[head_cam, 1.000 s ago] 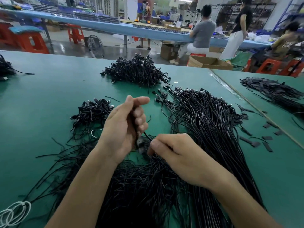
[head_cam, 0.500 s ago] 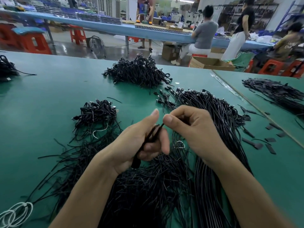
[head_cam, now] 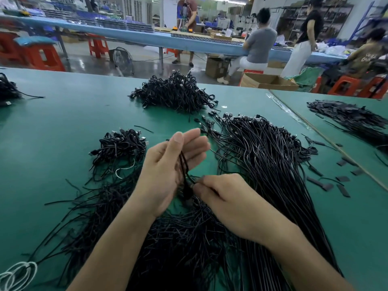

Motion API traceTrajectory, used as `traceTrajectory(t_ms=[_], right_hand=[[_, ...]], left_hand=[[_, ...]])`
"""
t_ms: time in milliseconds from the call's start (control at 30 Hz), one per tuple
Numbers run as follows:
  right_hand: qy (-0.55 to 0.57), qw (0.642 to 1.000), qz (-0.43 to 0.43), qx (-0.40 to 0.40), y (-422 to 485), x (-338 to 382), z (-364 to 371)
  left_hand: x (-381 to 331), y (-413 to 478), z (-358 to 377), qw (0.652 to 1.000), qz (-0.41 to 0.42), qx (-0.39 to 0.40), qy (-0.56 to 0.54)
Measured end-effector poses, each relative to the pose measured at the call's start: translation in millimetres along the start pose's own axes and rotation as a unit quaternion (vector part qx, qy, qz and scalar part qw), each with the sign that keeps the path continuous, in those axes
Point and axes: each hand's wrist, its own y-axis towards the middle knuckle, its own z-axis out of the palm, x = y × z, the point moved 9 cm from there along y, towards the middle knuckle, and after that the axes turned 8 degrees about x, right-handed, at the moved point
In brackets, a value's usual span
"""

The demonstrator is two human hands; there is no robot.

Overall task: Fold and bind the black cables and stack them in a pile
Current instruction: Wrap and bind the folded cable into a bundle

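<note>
Two hands on folded cable: left hand grip spread, right hand grip pinching end.

White loops cut off bottom-left, cable end seemingly behind right hand

Take the clock from the cable between your left hand and right hand; at 9 o'clock, past stray ties, the green worktop lies bare and wide; at 10 the small bound pile blocks a low reach; at 11 a bare strip runs up to the big pile at 12; from 1 to 5 the loose cables cover the worktop; from 6 to 8 the heap of ties lies under your wrists; beyond the loose cables at 3, scattered black tags.
</note>
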Motion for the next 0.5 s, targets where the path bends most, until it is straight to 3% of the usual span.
traceTrajectory(t_ms=[67, 133, 267, 367, 500], right_hand=[[-0.019, 1.0, -0.002, -0.014, -3.8, 4.4, -12.8], [-0.004, 0.998, -0.022, -0.059, -5.6, 9.2, -34.3], [0.065, 0.985, -0.06, -0.15, -7.0, 8.7, -69.4], [0.166, 0.963, -0.095, -0.189, -6.7, 6.2, -75.1], [0.254, 0.947, -0.066, -0.186, 2.9, -1.3, -58.3]], left_hand=[[-8.4, -2.5, -1.2, 0.979, 0.034, -0.028, 0.2], [-2.7, -3.3, 12.5, 0.949, 0.002, 0.027, 0.314], [15.6, -13.7, 30.8, 0.961, -0.14, 0.111, 0.212], [23.3, -24.5, 32.7, 0.94, -0.232, 0.173, 0.18], [12.5, -23.7, 37.4, 0.957, -0.221, 0.186, 0.012]])
